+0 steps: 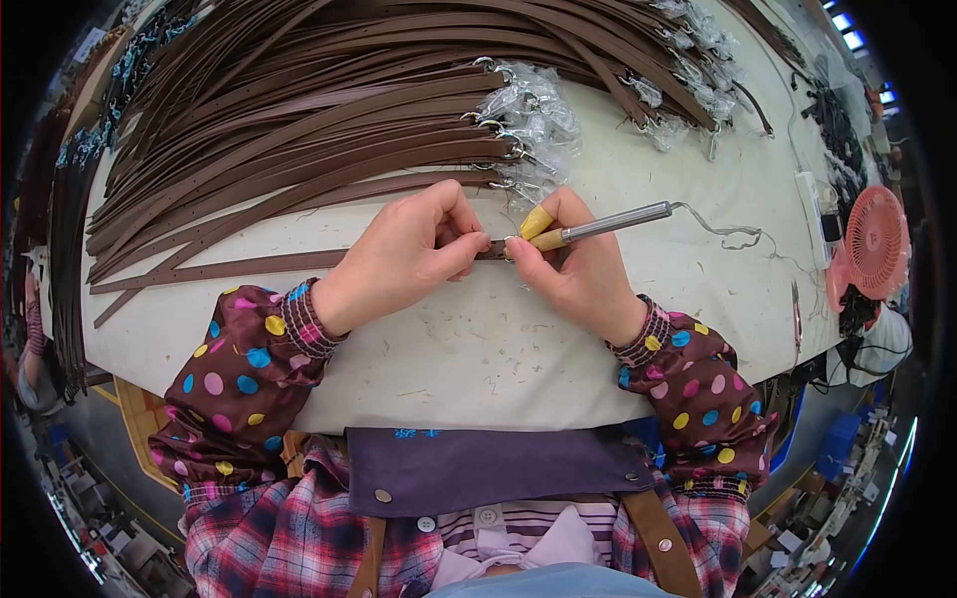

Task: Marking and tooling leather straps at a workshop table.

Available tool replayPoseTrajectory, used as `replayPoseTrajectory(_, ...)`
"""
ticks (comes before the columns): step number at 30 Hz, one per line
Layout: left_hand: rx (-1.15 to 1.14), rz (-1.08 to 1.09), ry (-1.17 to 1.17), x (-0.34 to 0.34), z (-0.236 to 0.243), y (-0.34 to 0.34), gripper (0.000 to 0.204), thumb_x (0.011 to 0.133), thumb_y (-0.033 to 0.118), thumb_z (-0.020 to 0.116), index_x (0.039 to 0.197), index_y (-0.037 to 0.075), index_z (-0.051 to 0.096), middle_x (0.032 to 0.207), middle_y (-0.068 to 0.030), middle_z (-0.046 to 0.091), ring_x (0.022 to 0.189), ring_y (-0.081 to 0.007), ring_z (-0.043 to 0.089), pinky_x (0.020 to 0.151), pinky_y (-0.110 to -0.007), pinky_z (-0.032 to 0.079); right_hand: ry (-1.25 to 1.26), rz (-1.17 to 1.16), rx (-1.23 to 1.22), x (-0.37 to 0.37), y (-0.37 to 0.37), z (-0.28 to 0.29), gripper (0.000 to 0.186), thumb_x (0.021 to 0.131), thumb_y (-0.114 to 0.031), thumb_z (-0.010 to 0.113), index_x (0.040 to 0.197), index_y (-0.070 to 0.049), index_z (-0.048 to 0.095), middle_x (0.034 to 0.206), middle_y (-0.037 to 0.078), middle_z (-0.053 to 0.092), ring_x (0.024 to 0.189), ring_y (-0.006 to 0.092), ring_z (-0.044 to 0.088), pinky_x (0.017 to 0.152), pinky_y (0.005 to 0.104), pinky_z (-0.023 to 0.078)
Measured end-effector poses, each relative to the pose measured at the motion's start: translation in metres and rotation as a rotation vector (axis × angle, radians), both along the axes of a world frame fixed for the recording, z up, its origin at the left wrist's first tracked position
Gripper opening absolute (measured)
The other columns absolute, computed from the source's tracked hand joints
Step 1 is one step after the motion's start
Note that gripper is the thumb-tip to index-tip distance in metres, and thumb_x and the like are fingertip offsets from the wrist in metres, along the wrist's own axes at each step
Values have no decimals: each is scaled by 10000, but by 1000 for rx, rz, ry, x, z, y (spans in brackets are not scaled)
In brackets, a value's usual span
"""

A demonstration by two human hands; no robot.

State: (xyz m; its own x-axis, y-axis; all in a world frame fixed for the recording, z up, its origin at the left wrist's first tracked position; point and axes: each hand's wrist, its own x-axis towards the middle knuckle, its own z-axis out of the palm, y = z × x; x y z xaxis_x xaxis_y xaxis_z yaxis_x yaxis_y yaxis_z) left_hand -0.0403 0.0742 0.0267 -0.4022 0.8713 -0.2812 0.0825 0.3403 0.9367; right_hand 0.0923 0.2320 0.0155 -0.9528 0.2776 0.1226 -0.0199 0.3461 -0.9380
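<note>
My left hand (409,249) pinches the end of a brown leather strap (229,267) that lies flat on the white table (469,349) and runs off to the left. My right hand (578,264) holds a metal pen-shaped tool (613,223) with a yellow grip and a thin cord trailing right. The tool's tip meets the strap end between both hands, where the buckle end is mostly hidden by my fingers. Both forearms wear brown sleeve covers with coloured dots.
A big fan of brown straps (299,120) with metal buckles in clear plastic wrap (523,120) fills the far half of the table. A small pink fan (875,244) and a white power strip (812,204) sit at the right edge. Another person's arm (35,329) shows far left.
</note>
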Motion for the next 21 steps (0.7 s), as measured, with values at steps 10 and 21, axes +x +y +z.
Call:
replayPoseTrajectory(10,0,-1,-8,0,-1,0,136,918,58,594,895,8,470,845,-39,606,681,-61,574,576,-206,496,16,3,1,0,1,-3,228,826,-96,692,841,-34,473,649,6,516,530,50,455,473,217,366)
replayPoseTrajectory(21,-5,0,-19,0,1,0,137,916,56,597,893,7,471,844,-39,603,679,-60,570,574,-205,493,0,-4,7,0,0,0,229,824,-95,693,840,-35,472,646,7,517,530,54,453,474,221,366)
